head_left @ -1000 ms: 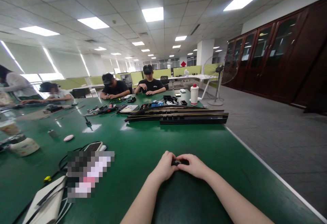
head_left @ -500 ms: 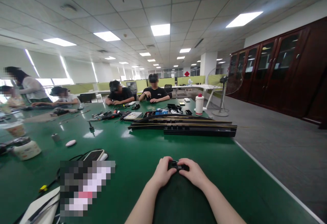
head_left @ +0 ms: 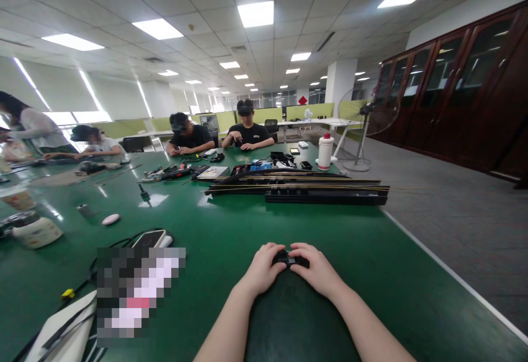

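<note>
Between my two hands is a small black part (head_left: 290,260), low over the green table (head_left: 206,296) or resting on it; I cannot tell which. My left hand (head_left: 264,267) grips its left end, thumb in front and fingers behind. On the other end, my right hand (head_left: 315,265) has its thumb and fingers closed in the same way. A small pale patch shows on the part between the fingertips. Much of the part is covered by my fingers, so its exact kind is not clear.
Long black profiles (head_left: 325,199) with thin brass-coloured rods lie beyond my hands. Behind them stands a white bottle (head_left: 325,153) with a red cap. A phone (head_left: 149,239), cables and a white jar (head_left: 38,232) are at left. Several people sit across the table.
The view has tilted down slightly, so the table items appear higher. Both hands stay on the black part, which seems turned a little, with a pale patch now showing.
</note>
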`<state>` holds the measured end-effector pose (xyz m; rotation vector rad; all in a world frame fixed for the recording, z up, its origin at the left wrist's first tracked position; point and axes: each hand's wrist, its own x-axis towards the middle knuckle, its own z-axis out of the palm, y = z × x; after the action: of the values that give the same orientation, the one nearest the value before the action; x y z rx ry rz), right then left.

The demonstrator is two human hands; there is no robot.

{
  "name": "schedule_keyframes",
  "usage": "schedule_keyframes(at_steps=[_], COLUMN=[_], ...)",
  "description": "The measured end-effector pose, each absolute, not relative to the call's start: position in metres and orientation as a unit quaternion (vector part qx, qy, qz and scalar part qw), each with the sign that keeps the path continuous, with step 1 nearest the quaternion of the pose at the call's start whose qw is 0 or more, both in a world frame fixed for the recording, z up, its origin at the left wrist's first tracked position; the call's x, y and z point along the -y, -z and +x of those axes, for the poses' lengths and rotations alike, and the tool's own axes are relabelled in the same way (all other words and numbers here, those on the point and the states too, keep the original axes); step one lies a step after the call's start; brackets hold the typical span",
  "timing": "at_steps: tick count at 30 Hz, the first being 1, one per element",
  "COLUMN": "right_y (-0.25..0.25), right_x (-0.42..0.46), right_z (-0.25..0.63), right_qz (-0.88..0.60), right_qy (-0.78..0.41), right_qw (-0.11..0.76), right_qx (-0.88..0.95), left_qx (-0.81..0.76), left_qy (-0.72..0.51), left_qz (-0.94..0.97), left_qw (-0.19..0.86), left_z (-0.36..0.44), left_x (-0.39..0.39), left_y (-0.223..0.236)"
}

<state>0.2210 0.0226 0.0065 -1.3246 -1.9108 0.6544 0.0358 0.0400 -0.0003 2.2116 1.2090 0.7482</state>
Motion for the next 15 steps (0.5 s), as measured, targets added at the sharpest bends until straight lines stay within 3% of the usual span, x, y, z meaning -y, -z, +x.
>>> schedule_keyframes(at_steps=[15], right_y=[-0.0081], right_x=[-0.0235], right_z=[0.2219], right_qz=[-0.519], right_qy=[-0.316], right_qw=[0.401], right_qx=[0.686], left_qx=[-0.440], left_qy=[-0.288], left_qz=[0.814], left_qw=[0.245], left_z=[0.0343], left_x=[-0.0417], left_y=[0.0045])
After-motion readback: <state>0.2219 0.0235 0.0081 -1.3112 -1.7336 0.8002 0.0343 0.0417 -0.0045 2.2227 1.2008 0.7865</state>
